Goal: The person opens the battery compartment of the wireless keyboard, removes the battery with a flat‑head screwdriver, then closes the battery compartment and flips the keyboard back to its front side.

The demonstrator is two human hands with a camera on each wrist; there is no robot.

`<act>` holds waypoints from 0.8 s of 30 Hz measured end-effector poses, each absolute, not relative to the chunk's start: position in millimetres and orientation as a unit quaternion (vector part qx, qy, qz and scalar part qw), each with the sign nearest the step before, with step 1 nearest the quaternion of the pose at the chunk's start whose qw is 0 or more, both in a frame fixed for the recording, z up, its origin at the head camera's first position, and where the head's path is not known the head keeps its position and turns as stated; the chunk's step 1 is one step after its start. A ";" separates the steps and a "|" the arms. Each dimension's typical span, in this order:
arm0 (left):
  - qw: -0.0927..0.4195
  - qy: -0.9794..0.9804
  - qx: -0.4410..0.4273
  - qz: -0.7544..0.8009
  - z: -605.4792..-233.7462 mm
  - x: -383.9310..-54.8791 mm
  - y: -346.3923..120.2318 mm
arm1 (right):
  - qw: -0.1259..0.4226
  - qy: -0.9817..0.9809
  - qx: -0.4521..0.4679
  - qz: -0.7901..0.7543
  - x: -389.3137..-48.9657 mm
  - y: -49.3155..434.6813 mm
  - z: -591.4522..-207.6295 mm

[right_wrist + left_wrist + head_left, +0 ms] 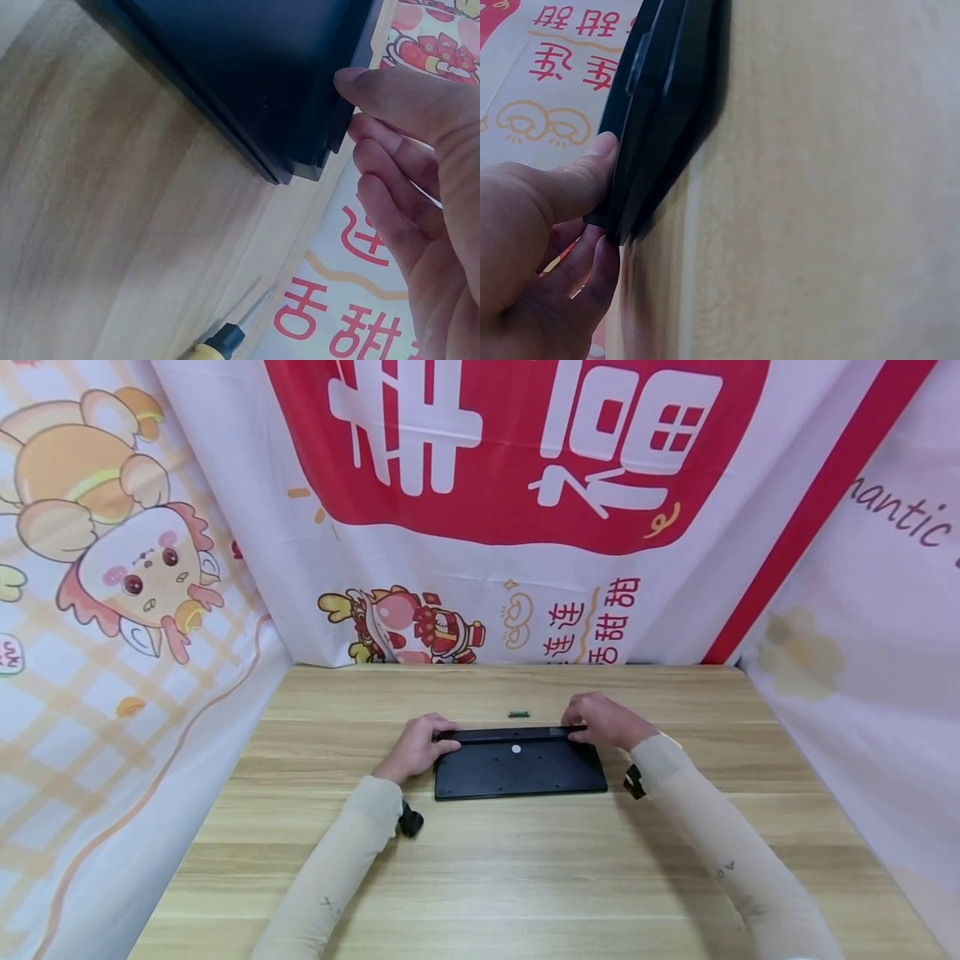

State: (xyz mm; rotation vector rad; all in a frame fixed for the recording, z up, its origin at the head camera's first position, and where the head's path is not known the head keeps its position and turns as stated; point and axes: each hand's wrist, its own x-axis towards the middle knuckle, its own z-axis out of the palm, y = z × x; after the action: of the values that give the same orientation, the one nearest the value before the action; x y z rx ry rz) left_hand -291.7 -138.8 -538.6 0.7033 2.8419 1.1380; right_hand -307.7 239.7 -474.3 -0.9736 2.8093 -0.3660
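A black keyboard [517, 775] lies with its underside up on the wooden table, a small white round sticker near its raised far edge. My left hand [416, 747] grips its far left corner, thumb on top and fingers around the edge, as the left wrist view shows. At the far right corner, my right hand [609, 722] pinches the edge between thumb and fingers. Just beyond the keyboard lies a small green battery [518, 714], touched by neither hand. The keyboard's key side is hidden.
A screwdriver [225, 341] with a yellow and black handle lies on the table by the right hand. Printed cloth [480, 552] hangs along the table's back edge, with more cloth at both sides. The wooden tabletop [510, 877] extends in front of the keyboard.
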 end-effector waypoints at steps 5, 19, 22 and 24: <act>0.001 0.905 0.224 0.361 -537.7 -291.1 -140.1 | 0.064 0.941 -0.310 -0.116 -307.1 237.1 -479.8; -0.005 0.908 0.228 0.353 -537.8 -291.1 -137.5 | 0.014 0.934 -0.343 -0.097 -305.4 239.6 -484.3; -0.007 0.906 0.230 0.354 -538.4 -291.6 -137.4 | -0.009 0.928 -0.361 -0.092 -303.9 240.9 -486.2; -0.007 0.906 0.231 0.355 -538.3 -291.6 -137.2 | -0.023 0.923 -0.373 -0.088 -302.7 241.9 -488.0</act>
State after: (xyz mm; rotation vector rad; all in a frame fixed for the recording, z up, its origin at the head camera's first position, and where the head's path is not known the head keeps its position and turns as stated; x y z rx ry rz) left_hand -291.6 -137.2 -538.3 0.7304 2.8578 1.1205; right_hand -302.7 241.9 -488.0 -1.1905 2.9432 -0.2792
